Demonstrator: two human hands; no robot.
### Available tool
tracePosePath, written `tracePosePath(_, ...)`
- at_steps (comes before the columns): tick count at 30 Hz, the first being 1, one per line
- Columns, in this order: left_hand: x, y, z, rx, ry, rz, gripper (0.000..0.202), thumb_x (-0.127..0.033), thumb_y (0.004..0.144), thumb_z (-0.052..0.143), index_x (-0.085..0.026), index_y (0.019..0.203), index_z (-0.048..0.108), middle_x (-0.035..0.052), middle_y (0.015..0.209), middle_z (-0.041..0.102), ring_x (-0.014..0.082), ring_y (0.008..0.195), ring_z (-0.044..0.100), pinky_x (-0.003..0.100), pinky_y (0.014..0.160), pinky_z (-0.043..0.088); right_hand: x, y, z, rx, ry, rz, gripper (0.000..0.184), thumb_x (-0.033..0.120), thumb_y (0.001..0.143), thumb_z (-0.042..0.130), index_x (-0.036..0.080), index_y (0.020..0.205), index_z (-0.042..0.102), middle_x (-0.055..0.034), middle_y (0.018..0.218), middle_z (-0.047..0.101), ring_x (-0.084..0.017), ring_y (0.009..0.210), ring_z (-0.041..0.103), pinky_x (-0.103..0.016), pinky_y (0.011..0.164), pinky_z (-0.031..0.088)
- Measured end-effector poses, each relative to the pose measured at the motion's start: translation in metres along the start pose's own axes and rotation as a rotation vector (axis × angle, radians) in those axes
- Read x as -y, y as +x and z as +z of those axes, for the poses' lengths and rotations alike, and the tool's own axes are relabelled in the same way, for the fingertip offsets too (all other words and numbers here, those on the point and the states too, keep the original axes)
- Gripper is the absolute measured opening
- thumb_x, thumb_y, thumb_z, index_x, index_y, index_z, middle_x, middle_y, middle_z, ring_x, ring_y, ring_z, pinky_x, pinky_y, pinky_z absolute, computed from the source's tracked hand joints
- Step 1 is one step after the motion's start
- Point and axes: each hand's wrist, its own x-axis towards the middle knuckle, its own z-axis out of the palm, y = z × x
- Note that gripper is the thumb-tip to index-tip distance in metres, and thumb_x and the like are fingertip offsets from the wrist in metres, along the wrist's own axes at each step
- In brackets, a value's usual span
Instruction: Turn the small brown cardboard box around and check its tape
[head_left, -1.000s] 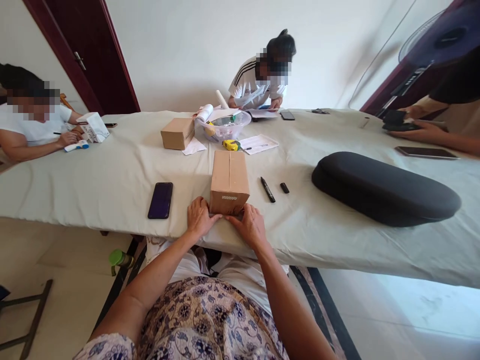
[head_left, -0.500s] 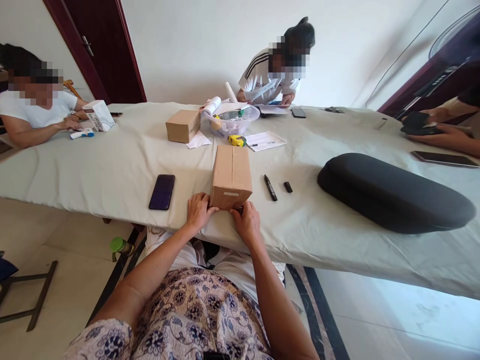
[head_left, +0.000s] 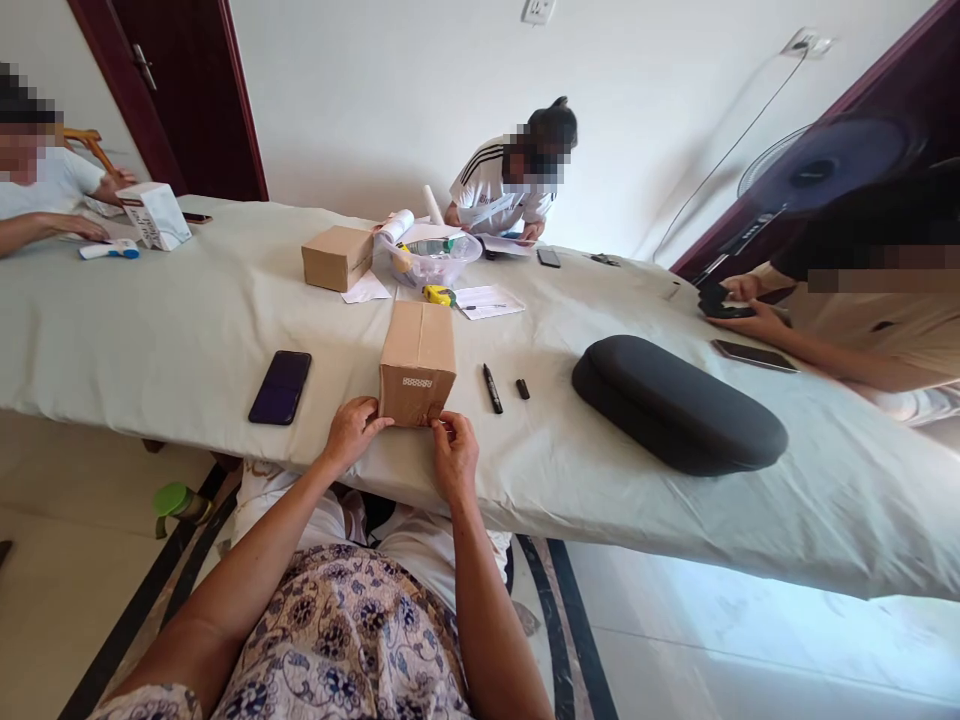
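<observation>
Right in front of me a brown cardboard box (head_left: 417,345) stands on the cloth-covered table (head_left: 187,330), a printed mark on its near face. My left hand (head_left: 355,432) is at its lower left corner, with the thumb along the bottom edge and the fingers bent at the side. My right hand (head_left: 454,448) pinches the lower right edge of the near face, its fingers bent together. To the right lie an uncapped black marker (head_left: 492,388) and its cap (head_left: 523,389). A dark phone (head_left: 280,387) lies to the left.
Behind the box are a second cardboard box (head_left: 330,258), a plastic basket (head_left: 435,268), a yellow tape measure (head_left: 439,295) and a paper sheet (head_left: 491,302). A black case (head_left: 679,403) lies to the right. People sit at the left, far and right sides. A fan (head_left: 825,175) stands behind.
My view has turned to the right, so everything on the table appears further left. The fingers of my right hand have shifted slightly at the box's lower edge. The box stays in place.
</observation>
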Motion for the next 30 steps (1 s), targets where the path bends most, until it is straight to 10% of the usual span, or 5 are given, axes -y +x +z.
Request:
tracePosePath(18,-0.01,-0.002,0.003,0.099,0.206,0.158,0.023,-0.042,0.09,0.061,-0.026,0.096,0.076,0.0114,0.104,0.069,0.0274,0.101,0.063,0.042,0.087,0.05,-0.003,-0.007,-0.005,-0.266,0.162,-0.203,0.019,0.038,0.093,0.053,0.022,0.095,0.063,-0.0098,0.108,0.061,-0.022,0.109,0.059,-0.045,0.101,0.046)
tracePosePath(30,-0.019,-0.014,-0.002,-0.072,0.048,0.237,0.043,-0.035,0.097,0.045,-0.022,0.057,0.055,0.0025,0.058,0.058,0.014,0.058,0.057,0.027,0.059,0.042,-0.01,-0.007,0.001,-0.291,0.259,-0.012,0.038,0.049,0.087,0.059,0.02,0.11,0.054,-0.0112,0.107,0.062,-0.022,0.097,0.063,-0.039,0.085,0.054)
